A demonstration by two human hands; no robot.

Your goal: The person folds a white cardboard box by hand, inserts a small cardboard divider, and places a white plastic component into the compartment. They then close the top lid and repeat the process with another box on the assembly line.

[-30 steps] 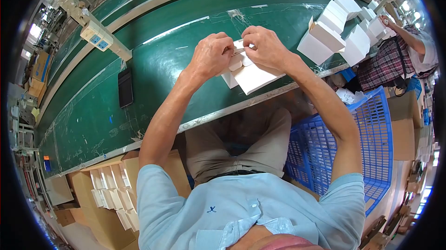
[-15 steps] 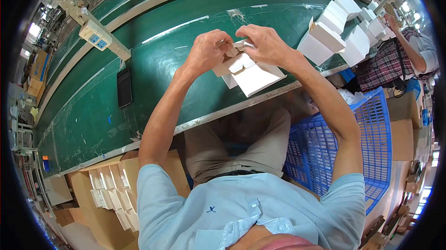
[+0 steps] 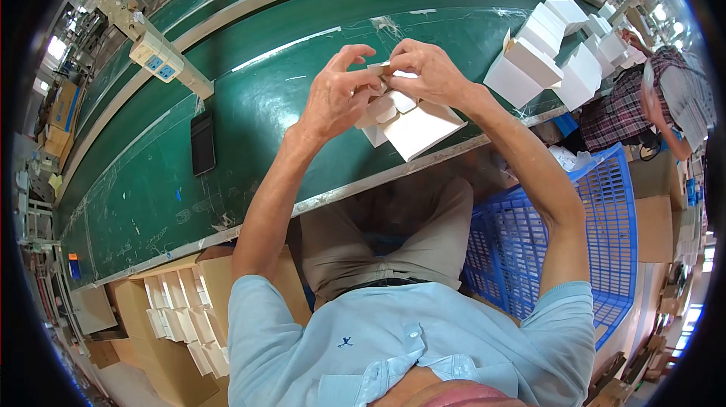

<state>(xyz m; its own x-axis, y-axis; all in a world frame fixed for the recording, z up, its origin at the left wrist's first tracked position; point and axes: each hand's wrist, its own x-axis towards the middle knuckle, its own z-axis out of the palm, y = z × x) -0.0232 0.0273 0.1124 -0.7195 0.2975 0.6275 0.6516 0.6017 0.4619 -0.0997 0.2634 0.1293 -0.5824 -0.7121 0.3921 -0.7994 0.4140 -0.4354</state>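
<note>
A small white cardboard box [image 3: 422,133] with unfolded flaps lies near the front edge of the green table [image 3: 280,123]. My right hand [image 3: 432,74] pinches the upper edge of its far end between thumb and fingers. At the box's left side is my left hand [image 3: 340,97], its index finger lifted and bent while the thumb and lower fingers curl against the box. The hands partly hide the folded end. Further right on the table stand several white boxes [image 3: 529,66] with raised flaps.
A dark phone [image 3: 203,142] lies to the left, near a post with a socket box [image 3: 156,59]. Below right is a blue plastic basket [image 3: 605,233]. A carton [image 3: 162,354] of white boxes sits below left. A co-worker in a plaid garment [image 3: 624,104] is at far right.
My left index finger has lifted away from the box's end, and the left hand has turned slightly. The right hand still pinches the edge. The co-worker's arm has come down.
</note>
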